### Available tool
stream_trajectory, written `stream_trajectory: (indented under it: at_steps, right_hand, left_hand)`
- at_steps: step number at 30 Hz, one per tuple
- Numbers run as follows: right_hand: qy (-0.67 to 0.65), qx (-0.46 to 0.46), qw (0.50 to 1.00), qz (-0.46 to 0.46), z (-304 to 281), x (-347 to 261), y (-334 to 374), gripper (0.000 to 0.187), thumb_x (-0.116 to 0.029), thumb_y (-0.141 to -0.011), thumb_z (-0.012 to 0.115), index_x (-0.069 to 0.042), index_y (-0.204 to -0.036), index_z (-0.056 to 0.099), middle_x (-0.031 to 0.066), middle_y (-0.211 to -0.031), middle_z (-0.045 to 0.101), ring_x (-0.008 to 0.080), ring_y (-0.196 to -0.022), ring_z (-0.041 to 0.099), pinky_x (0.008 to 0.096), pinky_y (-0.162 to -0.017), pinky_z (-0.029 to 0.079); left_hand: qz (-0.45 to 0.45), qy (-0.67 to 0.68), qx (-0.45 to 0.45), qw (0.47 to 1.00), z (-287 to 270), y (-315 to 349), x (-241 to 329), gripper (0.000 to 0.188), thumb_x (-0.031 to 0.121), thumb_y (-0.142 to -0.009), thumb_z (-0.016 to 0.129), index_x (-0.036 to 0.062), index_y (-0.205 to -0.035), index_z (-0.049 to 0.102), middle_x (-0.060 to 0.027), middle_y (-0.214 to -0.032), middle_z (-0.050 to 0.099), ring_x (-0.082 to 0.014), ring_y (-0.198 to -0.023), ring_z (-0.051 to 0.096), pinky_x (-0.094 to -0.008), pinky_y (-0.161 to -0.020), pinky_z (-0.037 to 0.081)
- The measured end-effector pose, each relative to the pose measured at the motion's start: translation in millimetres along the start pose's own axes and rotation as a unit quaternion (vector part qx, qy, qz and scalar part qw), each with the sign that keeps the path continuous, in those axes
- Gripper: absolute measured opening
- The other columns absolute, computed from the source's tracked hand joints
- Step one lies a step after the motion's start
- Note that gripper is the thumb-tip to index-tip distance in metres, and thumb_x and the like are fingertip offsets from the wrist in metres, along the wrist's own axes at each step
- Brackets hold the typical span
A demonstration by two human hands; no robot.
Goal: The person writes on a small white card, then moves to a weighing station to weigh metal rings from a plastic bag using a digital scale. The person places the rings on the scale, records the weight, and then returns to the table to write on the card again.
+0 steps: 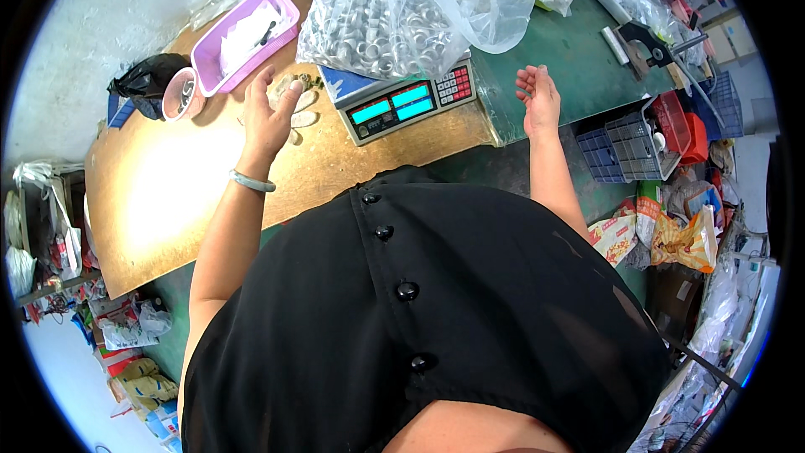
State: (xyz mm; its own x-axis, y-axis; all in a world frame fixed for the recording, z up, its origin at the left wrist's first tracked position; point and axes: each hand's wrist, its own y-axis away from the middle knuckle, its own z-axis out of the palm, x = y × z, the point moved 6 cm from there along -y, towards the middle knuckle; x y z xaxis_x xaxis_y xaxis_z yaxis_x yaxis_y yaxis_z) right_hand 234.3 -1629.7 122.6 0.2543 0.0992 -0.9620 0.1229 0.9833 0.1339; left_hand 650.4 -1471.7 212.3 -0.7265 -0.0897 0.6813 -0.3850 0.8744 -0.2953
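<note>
- A clear plastic bag of metal rings (377,38) was set on the platform of a digital scale (408,116), between the two hands and slightly farther from the body; it was touched by neither.
- The left hand (267,124) was held wide, thumb and fingers parted and empty, over the wooden tabletop (168,243), to the left of the scale and apart from it.
- The right hand (541,102) was raised to the right of the scale, near the edge of the green tabletop (570,59); its fingers were loosely curled and nothing was seen held.
- A pale glove (303,119) was partly covered by the left hand, between it and the scale.
- Beyond the left hand, a purple plastic basin (207,67) was placed just beside a small pink tub (174,94).
- The scale's displays were lit in cyan.
</note>
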Motion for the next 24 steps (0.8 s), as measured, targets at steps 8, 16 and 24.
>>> stream_trajectory:
  at_steps: [8, 16, 24]
  right_hand:
    - [0.002, -0.001, 1.0, 0.002, 0.4, 0.3, -0.9, 0.034, -0.038, -0.085, 0.051, -0.005, -0.094, 0.057, 0.0037, -0.087, 0.06, 0.0119, -0.077, 0.053, 0.026, -0.065, 0.041]
    - [0.001, -0.004, 1.0, 0.001, -0.8, 1.5, -1.9, 0.034, -0.038, -0.085, 0.052, -0.005, -0.092, 0.058, 0.0032, -0.086, 0.06, 0.0118, -0.076, 0.054, 0.0257, -0.064, 0.041]
    - [-0.002, -0.002, 1.0, 0.005, -2.2, 2.6, -2.7, 0.034, -0.038, -0.085, 0.053, -0.005, -0.092, 0.058, 0.003, -0.085, 0.06, 0.0112, -0.076, 0.053, 0.0254, -0.064, 0.041]
  left_hand:
    - [-0.012, -0.001, 0.001, 1.0, -0.6, 1.4, -1.0, 0.051, 0.027, -0.081, 0.057, -0.0049, -0.119, 0.042, -0.0196, -0.117, 0.047, -0.0266, -0.112, 0.042, -0.0357, -0.094, 0.032]
    - [-0.013, -0.009, 0.01, 1.0, -1.0, 2.5, 2.3, 0.053, 0.03, -0.079, 0.059, -0.0044, -0.117, 0.044, -0.0208, -0.114, 0.047, -0.0284, -0.108, 0.044, -0.0365, -0.092, 0.034]
    - [-0.02, 0.006, 0.004, 1.0, 2.3, 1.0, -2.9, 0.061, 0.037, -0.077, 0.061, -0.0052, -0.117, 0.043, -0.0242, -0.114, 0.046, -0.0325, -0.107, 0.045, -0.0381, -0.09, 0.036]
